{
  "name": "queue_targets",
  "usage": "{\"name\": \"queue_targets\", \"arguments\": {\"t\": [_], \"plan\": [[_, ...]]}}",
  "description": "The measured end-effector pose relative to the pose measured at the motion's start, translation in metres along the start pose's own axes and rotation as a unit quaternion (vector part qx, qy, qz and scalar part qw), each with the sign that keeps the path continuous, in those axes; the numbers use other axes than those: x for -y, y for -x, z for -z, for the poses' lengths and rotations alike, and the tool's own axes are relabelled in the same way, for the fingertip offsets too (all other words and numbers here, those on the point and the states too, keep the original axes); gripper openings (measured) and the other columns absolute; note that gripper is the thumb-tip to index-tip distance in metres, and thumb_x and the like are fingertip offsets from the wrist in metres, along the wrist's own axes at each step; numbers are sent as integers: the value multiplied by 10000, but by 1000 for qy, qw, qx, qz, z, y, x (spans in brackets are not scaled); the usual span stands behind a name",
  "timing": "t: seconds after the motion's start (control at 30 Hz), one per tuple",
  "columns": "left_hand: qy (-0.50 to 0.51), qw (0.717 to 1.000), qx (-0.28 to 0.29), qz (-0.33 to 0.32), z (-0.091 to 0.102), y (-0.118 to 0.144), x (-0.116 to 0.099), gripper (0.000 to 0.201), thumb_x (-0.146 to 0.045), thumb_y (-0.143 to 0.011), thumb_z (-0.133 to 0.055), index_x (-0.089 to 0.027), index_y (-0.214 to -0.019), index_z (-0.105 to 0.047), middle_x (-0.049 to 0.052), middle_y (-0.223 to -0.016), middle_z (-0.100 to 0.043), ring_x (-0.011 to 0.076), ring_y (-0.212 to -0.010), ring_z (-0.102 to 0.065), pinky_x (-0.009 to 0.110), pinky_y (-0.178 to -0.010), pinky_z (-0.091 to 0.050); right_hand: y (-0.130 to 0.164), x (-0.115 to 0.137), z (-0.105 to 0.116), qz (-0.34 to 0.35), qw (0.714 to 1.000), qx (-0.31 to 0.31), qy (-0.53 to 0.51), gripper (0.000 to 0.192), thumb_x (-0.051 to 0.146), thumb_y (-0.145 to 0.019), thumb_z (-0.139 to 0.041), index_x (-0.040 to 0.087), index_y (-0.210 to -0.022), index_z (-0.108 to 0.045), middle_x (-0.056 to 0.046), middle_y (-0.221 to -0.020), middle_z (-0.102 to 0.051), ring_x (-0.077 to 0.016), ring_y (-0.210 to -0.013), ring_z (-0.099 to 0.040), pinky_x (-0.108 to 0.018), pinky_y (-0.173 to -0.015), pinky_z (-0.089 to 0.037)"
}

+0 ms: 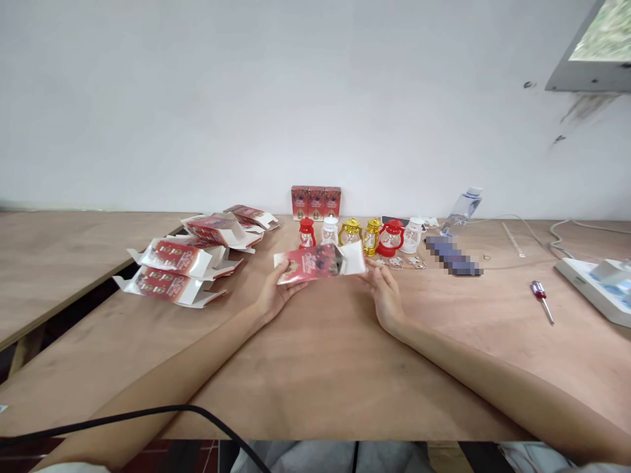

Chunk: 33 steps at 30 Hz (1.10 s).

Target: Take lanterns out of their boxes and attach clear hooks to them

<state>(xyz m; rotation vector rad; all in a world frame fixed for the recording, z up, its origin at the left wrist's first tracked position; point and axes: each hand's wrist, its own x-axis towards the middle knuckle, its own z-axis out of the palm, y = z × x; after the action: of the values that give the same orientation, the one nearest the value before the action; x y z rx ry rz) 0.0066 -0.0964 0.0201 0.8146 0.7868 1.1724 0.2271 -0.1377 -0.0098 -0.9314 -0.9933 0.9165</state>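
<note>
A flat red and white carton (318, 262) is held just above the wooden table (320, 368), lying sideways. My left hand (274, 293) grips its left end. Fingers of my right hand (383, 294) touch its white flap on the right end. Just behind the carton stands a row of small toy lanterns: a red one (307, 232), a white one (330, 230), two gold ones (351, 231) and a larger red one (391, 237).
Several unfolded cartons (170, 272) lie in a loose heap at the left. Three closed red boxes (316, 202) stand against the wall. A plastic bottle (460, 210), a red-handled screwdriver (542, 299) and a white power strip (595, 286) lie at the right.
</note>
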Motion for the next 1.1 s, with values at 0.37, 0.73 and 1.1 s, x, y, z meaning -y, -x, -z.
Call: {"name": "queue_targets", "arguments": {"t": [0.37, 0.73, 1.1], "plan": [[2, 1000, 12, 20, -2, 1, 0, 186, -279, -786, -626, -135, -904, -630, 77, -972, -683, 214, -966, -646, 374, -896, -535, 26, 22, -3, 326, 861, 52, 387, 369, 197, -910, -348, 308, -1179, -575, -58, -1318, -432, -235, -1235, -393, -488, -1018, -340], [-23, 999, 33, 14, -1, 1, 0, 299, -286, -673, -736, -131, -903, -625, 73, -933, -695, 214, -914, -656, 332, -833, -543, 23, 20, -4, 228, 839, -14, 494, 361, 358, -915, -386, 220, -718, -654, -80, -1081, -440, -256, -1070, -395, -487, -911, -325], [-48, 988, 150, -8, 4, 4, 4, 603, -195, -562, -808, -195, -1102, -539, 54, -1085, -655, 205, -964, -639, 317, -849, -513, 5, 5, 5, 99, 913, 2, 395, 252, 457, -802, -548, 280, -769, -724, -76, -1315, -392, -326, -1222, -341, -566, -966, -314]]}}
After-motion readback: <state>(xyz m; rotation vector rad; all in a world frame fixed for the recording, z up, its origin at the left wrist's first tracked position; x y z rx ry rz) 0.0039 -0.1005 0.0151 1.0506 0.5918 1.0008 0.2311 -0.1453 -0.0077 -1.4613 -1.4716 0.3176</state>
